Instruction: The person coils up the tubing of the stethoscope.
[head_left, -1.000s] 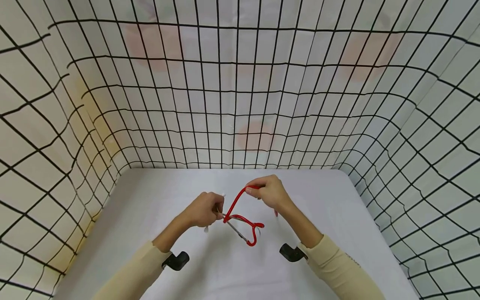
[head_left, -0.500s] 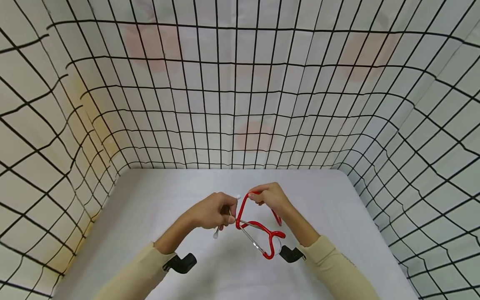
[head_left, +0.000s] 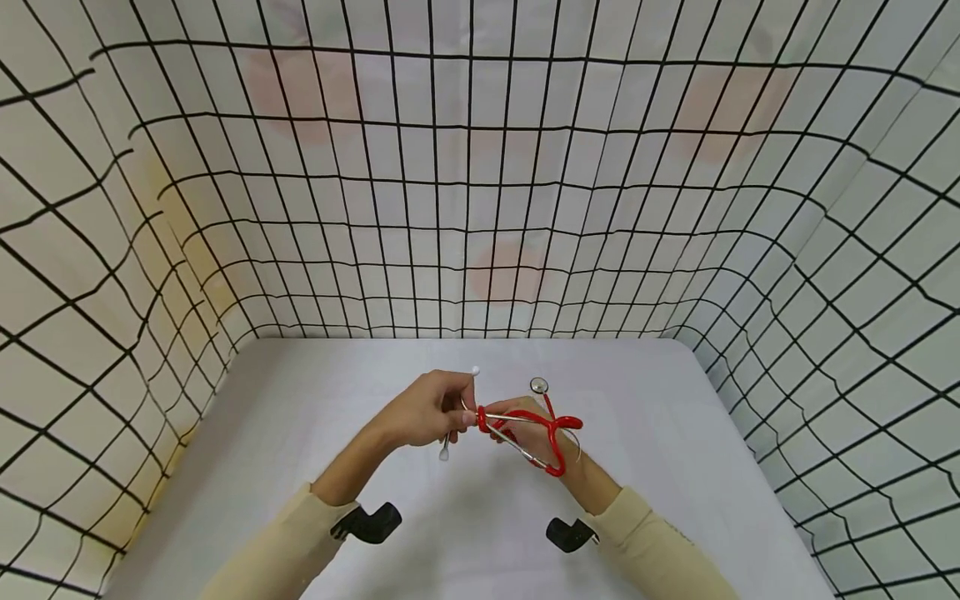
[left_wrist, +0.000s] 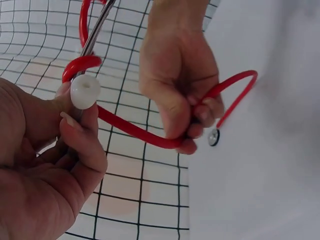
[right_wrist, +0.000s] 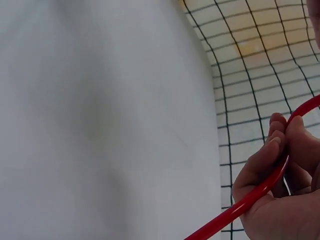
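A red stethoscope (head_left: 560, 454) is held in the air between both hands. My left hand (head_left: 431, 408) pinches its metal ear tubes near the ends; a white eartip (left_wrist: 85, 92) sticks out beside the thumb in the left wrist view. Red tubing (left_wrist: 135, 131) loops round the metal tubes just past those fingers. Close by on the right, my right hand (head_left: 534, 437) grips the tubing between thumb and curled fingers, as the right wrist view shows with the red tube (right_wrist: 240, 207) crossing the palm. The round chest piece (head_left: 538, 385) hangs from the tubing's free end.
A white table (head_left: 315, 383) lies beneath the hands. Black wire-grid netting (head_left: 472, 225) stands round its back and sides, with pale cloth behind. A black wrist camera (head_left: 375, 523) sits at the left cuff, another camera (head_left: 568, 535) at the right.
My right hand has come down and left with the tubing, close to my left hand. The tubing now wraps tightly round the metal tubes. The stethoscope's forked part has swung right and up; the chest piece shows.
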